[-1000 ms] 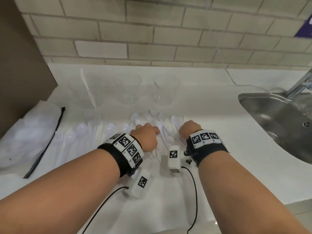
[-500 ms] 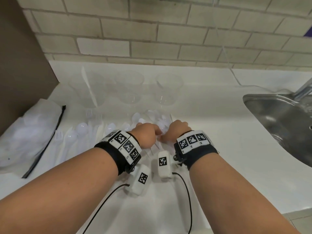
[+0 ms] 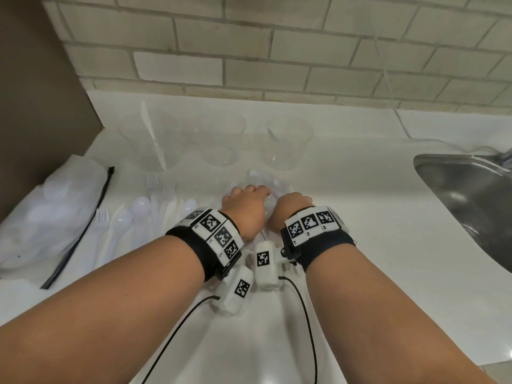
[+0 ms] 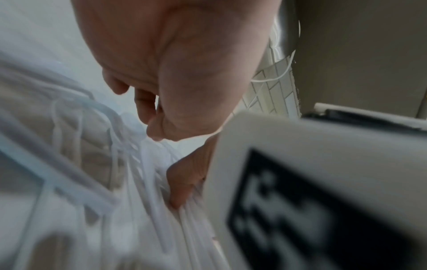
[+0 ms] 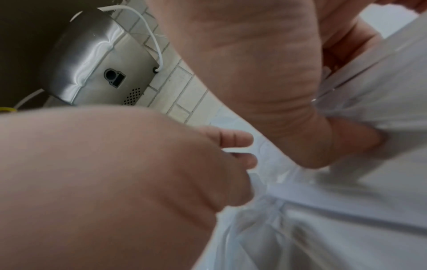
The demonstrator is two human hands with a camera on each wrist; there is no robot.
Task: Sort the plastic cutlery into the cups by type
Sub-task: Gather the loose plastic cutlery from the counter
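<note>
My left hand [image 3: 246, 210] and right hand [image 3: 291, 210] have come together on the spoons [image 3: 263, 184] just before the cups [image 3: 220, 134], fingers curled around them, so I can lift a bunch.

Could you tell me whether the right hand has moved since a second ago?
Yes. The right hand has shifted leftward, away from the sink, and now lies against the left hand over the cutlery pile.

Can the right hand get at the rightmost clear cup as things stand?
Probably yes: the right hand sits just in front of the rightmost clear cup, with only loose spoons lying low between them.
</note>
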